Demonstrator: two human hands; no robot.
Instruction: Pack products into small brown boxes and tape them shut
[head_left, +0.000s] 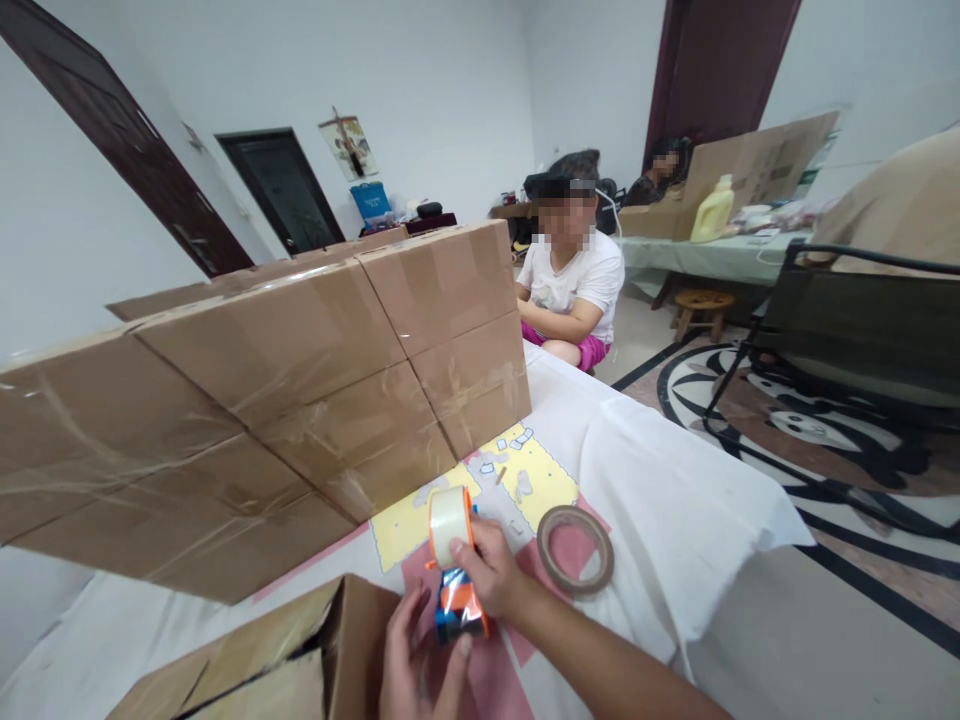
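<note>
the tape dispenser (459,603) lies within the right hand (491,568), above the white cloth (637,480); right-hand fingers clamped on its side, thumb laid against the clear tape roll (448,527). long axis: roll at the far end, blue-and-orange end toward the wearer. the left hand (421,660) sits at that near end, fingers apart, thumb and forefinger to either side; whether the thumb presses on it cannot be told. the right hand is nearer the roll.

count: one dispenser, carrying one clear roll; one brown tape ring (581,587), flat, right of the hands; one near box (360,640) beside the left hand, gap along its top; stacked boxes (315,350), three across the front, total not determinable.
</note>
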